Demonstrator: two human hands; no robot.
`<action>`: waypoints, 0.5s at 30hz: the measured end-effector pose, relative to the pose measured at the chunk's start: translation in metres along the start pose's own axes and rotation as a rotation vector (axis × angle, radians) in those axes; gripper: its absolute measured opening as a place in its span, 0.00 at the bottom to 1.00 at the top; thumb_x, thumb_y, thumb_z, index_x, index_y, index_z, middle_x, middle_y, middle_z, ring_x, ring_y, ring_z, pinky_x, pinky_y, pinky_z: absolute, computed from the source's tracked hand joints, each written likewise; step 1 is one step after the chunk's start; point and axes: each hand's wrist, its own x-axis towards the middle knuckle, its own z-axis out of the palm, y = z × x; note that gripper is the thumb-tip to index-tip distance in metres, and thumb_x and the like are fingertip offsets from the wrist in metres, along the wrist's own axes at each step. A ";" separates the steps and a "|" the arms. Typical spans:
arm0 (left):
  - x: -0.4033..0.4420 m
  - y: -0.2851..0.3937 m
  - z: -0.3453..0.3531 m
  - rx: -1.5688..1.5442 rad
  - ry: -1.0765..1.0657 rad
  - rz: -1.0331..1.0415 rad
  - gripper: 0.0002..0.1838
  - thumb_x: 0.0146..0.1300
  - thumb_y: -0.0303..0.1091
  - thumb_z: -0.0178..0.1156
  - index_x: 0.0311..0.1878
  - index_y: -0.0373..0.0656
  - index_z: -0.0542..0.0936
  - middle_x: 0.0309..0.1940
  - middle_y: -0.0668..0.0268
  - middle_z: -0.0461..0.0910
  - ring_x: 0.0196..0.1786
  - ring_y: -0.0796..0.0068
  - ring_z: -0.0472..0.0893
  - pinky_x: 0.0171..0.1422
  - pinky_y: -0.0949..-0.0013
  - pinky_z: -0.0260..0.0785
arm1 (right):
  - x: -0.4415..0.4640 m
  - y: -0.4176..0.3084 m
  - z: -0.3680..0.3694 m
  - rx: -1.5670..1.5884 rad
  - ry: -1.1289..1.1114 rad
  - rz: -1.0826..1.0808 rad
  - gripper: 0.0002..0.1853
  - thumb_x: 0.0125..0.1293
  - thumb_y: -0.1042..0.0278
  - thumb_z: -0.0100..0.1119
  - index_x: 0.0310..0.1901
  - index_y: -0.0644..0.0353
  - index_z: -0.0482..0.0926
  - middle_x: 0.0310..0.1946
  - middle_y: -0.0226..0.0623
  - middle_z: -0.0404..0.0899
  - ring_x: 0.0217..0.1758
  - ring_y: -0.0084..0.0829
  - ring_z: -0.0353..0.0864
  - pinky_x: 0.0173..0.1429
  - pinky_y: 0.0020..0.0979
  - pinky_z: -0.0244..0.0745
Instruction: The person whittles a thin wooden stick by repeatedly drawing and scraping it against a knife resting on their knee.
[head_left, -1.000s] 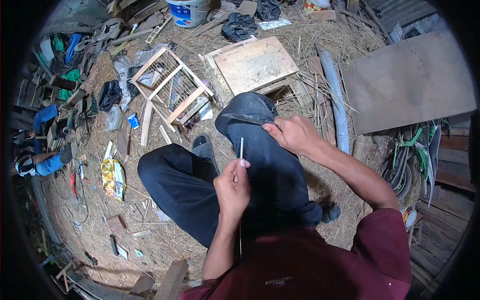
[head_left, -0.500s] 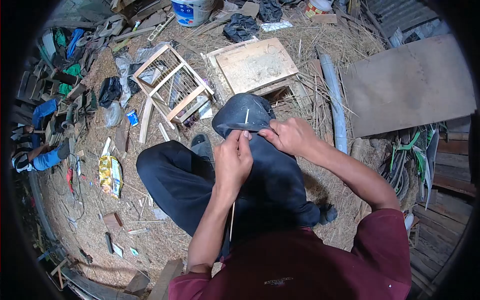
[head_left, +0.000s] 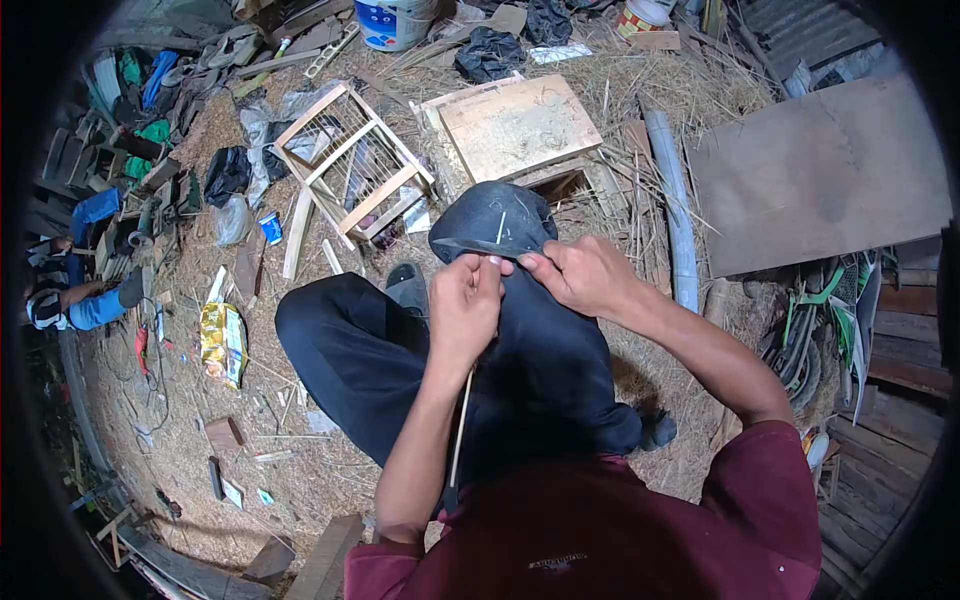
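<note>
A thin pale bamboo strip (head_left: 502, 228) lies over my bent knee, its far end jutting past a dark, narrow knife blade (head_left: 470, 246). My left hand (head_left: 466, 305) pinches the strip just on my side of the blade. From below that wrist, the rest of the strip trails toward my lap. My right hand (head_left: 585, 275) is closed at the right end of the knife, thumb pressed near the strip. Its fingers hide the handle. The blade crosses the strip and rests close to the dark trouser cloth.
Ahead stand a wooden frame with thin bars (head_left: 355, 165) and a wooden box with a board top (head_left: 520, 125). A bamboo pole (head_left: 672, 210) and a large flat sheet (head_left: 820, 175) are on the right. Another person's arm (head_left: 90, 300) shows at far left.
More of the strip shows below my left wrist, and its angle has shifted slightly. Both hands keep their grip near the blade. The whole view has shifted a little.
</note>
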 end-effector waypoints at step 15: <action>-0.066 0.000 -0.014 -0.297 -0.069 -0.144 0.14 0.75 0.37 0.51 0.37 0.38 0.79 0.15 0.80 0.65 0.15 0.93 0.58 0.18 0.80 0.46 | 0.009 0.009 0.003 -0.069 0.146 0.047 0.31 0.72 0.40 0.48 0.25 0.63 0.78 0.17 0.54 0.77 0.24 0.57 0.80 0.29 0.51 0.75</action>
